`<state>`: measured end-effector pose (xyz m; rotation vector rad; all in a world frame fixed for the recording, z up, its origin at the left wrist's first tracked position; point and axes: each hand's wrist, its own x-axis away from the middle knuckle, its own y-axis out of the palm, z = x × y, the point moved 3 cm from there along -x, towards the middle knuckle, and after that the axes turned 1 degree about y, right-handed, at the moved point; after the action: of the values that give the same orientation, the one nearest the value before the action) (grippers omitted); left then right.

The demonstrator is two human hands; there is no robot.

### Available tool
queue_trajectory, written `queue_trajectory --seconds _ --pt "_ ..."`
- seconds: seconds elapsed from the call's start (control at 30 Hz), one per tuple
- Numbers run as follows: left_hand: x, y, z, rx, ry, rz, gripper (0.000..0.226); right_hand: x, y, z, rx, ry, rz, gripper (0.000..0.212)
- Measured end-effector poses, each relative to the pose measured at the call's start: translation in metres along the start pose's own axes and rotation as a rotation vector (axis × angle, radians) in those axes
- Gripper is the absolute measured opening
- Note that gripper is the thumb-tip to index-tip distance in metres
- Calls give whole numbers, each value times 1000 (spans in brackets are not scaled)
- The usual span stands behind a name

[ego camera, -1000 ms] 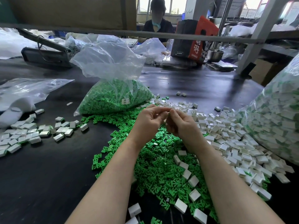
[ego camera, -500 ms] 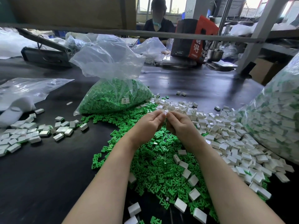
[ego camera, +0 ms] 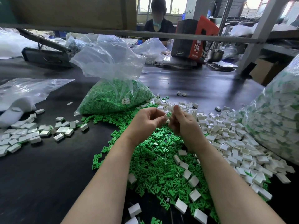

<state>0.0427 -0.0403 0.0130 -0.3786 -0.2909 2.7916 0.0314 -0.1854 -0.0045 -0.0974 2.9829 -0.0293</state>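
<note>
Far left on the bench [ego camera: 48, 175]: pile of white blocks [ego camera: 24, 135]. Next, clear bag of green clips [ego camera: 113, 101]. Centre, above the loose green clips [ego camera: 153, 159]: left hand [ego camera: 145, 122], grip pinched on a white housing [ego camera: 166, 118]. A green clip [ego camera: 169, 114] touches it, clamped in the right hand [ego camera: 184, 125] grip. Hands are just above the pile, fingertips close together. Right: loose white housings [ego camera: 226, 139], then big bag of white parts [ego camera: 275, 123].

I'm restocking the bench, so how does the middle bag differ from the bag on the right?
The middle bag holds green pieces; the right bag holds white blocks, some showing green. The middle bag is smaller, its slack top standing loose; the right bag bulges past the frame. Both are clear plastic on the dark table.
</note>
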Motion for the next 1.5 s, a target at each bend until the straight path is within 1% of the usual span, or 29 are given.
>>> queue_trajectory --seconds 0.1,0.17,0.27,0.37,0.43,0.67,0.87,0.93,1.07,1.1,1.17,1.3,1.4,1.5 --pt "-1 -3 2 -26 40 84 7 0 2 4 11 132 -93 66" --pt "0 -4 4 -34 58 99 9 0 5 4 -11 164 -144 69" --pt "0 -2 4 13 33 74 8 1 9 4 -109 181 -201 62" --pt "0 1 4 48 15 65 6 3 9 5 -204 189 -219 51" --pt "0 3 4 60 6 77 8 3 9 5 -228 193 -227 49" --pt "0 5 1 43 -2 133 17 2 9 7 -205 183 -253 48" --pt "1 7 3 51 -14 144 15 4 9 7 -161 161 -244 46" --pt "1 8 3 59 -11 154 13 4 10 5 -143 143 -239 49" --pt "1 13 4 105 -4 168 11 5 11 4 -131 120 -244 70" --pt "1 14 4 119 -4 166 12 6 11 4 -135 117 -242 72" --pt "0 16 3 167 -4 151 11 6 10 4 -156 119 -239 65" --pt "0 18 1 216 -11 137 3 7 10 3 -180 106 -268 41" --pt "0 19 -1 206 -8 124 5 7 10 4 -215 111 -274 39" --pt "0 21 -4 240 10 86 9 7 10 6 -186 101 -271 36"
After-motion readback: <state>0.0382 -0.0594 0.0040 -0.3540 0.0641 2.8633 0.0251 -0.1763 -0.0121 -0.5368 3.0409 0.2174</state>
